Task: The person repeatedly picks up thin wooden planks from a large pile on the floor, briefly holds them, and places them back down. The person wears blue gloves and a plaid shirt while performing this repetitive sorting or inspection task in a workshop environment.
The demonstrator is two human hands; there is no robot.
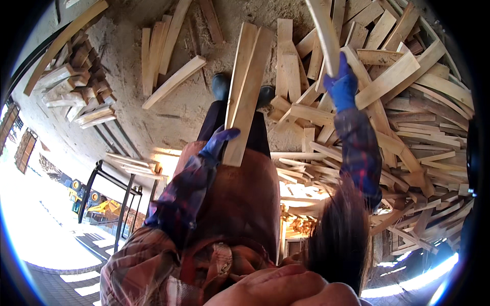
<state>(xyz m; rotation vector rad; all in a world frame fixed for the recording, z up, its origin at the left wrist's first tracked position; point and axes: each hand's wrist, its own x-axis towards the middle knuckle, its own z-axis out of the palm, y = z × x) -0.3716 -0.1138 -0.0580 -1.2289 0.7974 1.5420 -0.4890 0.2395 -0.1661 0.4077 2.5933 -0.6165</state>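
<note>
My left hand (218,143), in a blue glove, grips a pair of pale wooden boards (248,86) near their lower end. The boards lie side by side and overlap slightly, reaching from in front of my brown apron (229,199) out past my dark boots. Off to the right, my right hand (341,84), also blue-gloved, is closed around the near end of a long, narrow wooden board (324,35). That board stretches away to the upper edge of the view. The gloves hide parts of both grips.
A large jumbled heap of wooden pieces (429,132) fills the right side. Several loose boards (173,81) lie on the dusty floor (127,30) ahead left. Farther left are a stack of short blocks (71,86) and a black metal frame (122,188).
</note>
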